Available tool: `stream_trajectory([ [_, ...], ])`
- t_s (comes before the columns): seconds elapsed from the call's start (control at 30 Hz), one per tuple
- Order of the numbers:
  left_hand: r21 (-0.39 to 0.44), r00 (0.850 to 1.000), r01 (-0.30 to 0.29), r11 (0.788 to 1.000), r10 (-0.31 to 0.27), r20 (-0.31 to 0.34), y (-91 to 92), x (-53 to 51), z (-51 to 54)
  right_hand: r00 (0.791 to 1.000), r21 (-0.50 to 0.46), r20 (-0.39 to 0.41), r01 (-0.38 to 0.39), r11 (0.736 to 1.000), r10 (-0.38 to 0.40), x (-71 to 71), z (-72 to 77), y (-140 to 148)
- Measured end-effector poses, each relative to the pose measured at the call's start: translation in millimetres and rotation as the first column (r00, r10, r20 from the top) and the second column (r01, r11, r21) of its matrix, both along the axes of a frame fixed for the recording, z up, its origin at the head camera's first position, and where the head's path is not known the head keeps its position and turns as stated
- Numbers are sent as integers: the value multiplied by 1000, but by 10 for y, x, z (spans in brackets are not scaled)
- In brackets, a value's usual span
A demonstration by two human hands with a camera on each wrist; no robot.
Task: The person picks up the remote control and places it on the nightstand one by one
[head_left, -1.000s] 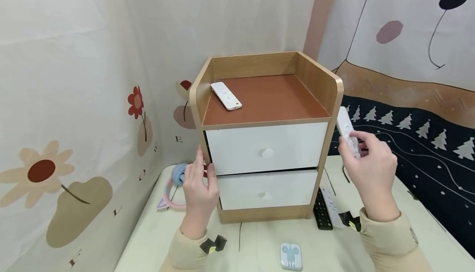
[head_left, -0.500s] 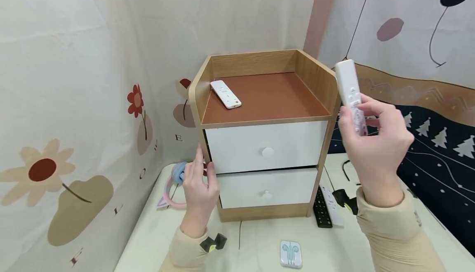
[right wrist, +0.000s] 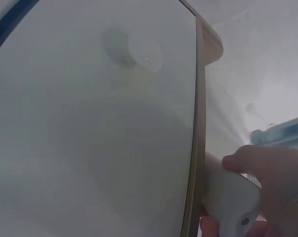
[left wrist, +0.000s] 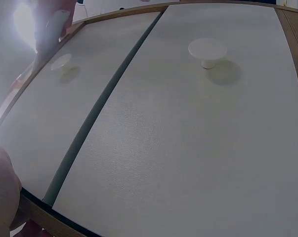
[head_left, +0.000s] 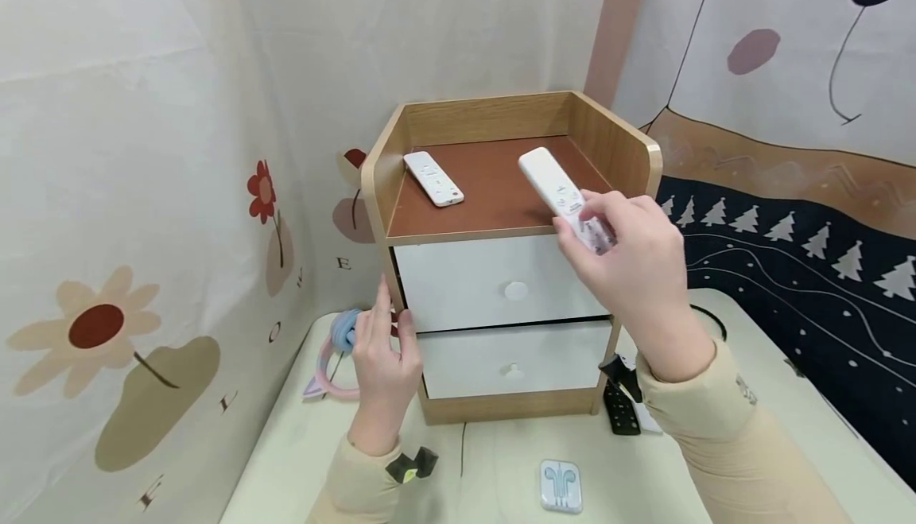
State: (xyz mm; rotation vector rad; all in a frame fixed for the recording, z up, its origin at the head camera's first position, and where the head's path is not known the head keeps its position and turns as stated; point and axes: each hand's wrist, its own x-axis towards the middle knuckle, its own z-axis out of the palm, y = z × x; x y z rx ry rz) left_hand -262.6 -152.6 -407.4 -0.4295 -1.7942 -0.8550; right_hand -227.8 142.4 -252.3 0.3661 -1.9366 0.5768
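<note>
My right hand (head_left: pixel 640 265) grips the lower end of a white remote control (head_left: pixel 553 182) between thumb and fingers. In the head view that remote is tilted above the brown top shelf (head_left: pixel 494 210) of a small wooden cabinet. Another white remote control (head_left: pixel 433 179) lies at the left of this shelf. My left hand (head_left: pixel 386 365) rests against the cabinet's left side, its fingers pointing up. The upper drawer (head_left: pixel 465 285) and lower drawer (head_left: pixel 472 365) have white fronts with round knobs; in the left wrist view a drawer knob (left wrist: pixel 208 49) stands out.
Boxed earphones (head_left: pixel 561 487) lie in front of the cabinet. A black remote control (head_left: pixel 621 413) and a white object partly behind my sleeve lie at its right foot. To the left are a pink ring (head_left: pixel 325 373) and a blue coil (head_left: pixel 345 331). Raised wooden rims enclose the shelf.
My right hand has lifted the white remote control from beside the cabinet's right side, then carried it left over the top shelf's front. My left hand has stayed in place.
</note>
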Motion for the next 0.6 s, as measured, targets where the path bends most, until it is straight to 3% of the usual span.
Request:
stream_trajectory([
  [0.27,6,1000,0,1000,0,9,-3,15,-6,990,39,138,-9,999,4,-63,135,-182],
  [0.6,12,1000,7,1000,-8,27,-1,-19,-23,960,122,280,-1,993,-33,-82,248,-284],
])
